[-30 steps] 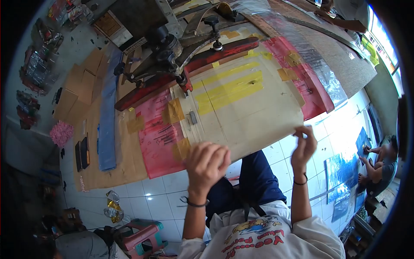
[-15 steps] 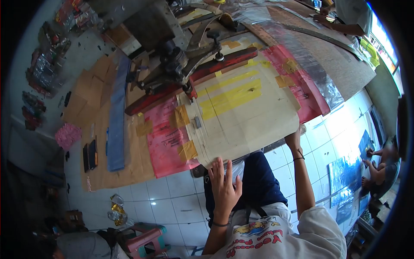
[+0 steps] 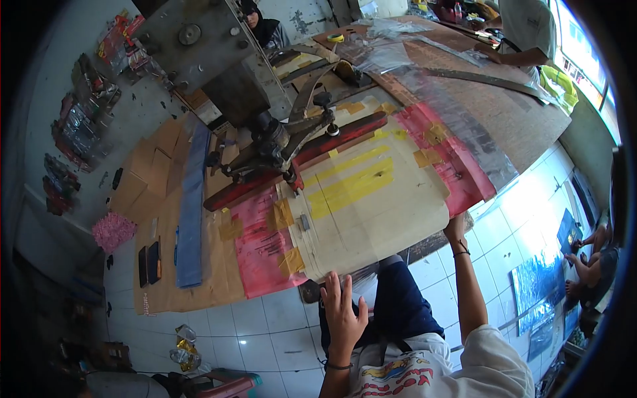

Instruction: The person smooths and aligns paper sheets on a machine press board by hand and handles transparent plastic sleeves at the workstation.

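Note:
My left hand (image 3: 344,315) has its fingers apart, fingertips at the near edge of the cream sheet (image 3: 371,232), holding nothing. At the sheet's near right corner, my right hand (image 3: 456,227) reaches under the edge, so its fingers are hidden. Yellow tape strips (image 3: 352,189) lie on the sheet, with red film (image 3: 265,245) on its left and more red film (image 3: 464,179) on its right. A small grey metal piece (image 3: 304,222) rests near the left side. Across the far part stands a black press arm with a red bar (image 3: 345,138).
A blue strip (image 3: 192,225), dark phones (image 3: 149,263) and pink material (image 3: 113,232) are at the left. One person (image 3: 265,30) is behind the machine, another (image 3: 531,40) at the back right, another (image 3: 594,265) low at the right. A stool (image 3: 232,387) stands at lower left.
Since a second ago, my left hand has opened at the near edge and my right hand has gone under the right corner. The view has tilted up, showing a person behind the machine.

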Available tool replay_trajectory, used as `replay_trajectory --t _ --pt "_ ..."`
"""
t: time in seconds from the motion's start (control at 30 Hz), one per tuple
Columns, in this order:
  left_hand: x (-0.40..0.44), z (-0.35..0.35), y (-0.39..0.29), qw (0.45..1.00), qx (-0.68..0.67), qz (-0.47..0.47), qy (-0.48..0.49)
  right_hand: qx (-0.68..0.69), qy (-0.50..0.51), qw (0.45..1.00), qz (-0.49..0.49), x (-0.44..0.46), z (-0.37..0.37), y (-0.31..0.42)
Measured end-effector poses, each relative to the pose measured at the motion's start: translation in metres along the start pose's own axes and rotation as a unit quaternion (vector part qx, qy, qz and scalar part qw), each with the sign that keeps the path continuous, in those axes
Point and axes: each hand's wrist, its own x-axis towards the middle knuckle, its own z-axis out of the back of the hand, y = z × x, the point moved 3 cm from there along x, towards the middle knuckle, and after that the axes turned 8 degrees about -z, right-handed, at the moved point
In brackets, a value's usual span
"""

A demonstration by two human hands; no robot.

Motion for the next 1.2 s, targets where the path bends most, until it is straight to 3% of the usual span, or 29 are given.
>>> replay_trajectory --t 0.17,0.4,1.2 --pt "0.001 -0.001 0.0 1.0 -0.006 0.003 -0.002 0.014 0.005 1.0 -0.012 -0.003 0.005 0.019" --pt "0.003 0.002 -0.001 1.0 0.018 0.001 0.001 -0.006 -0.031 0.997 0.066 -0.003 0.006 0.023" --pt "0.005 0.003 -0.006 1.0 0.006 0.004 -0.011 -0.055 -0.035 0.997 0.029 0.003 0.013 0.022"
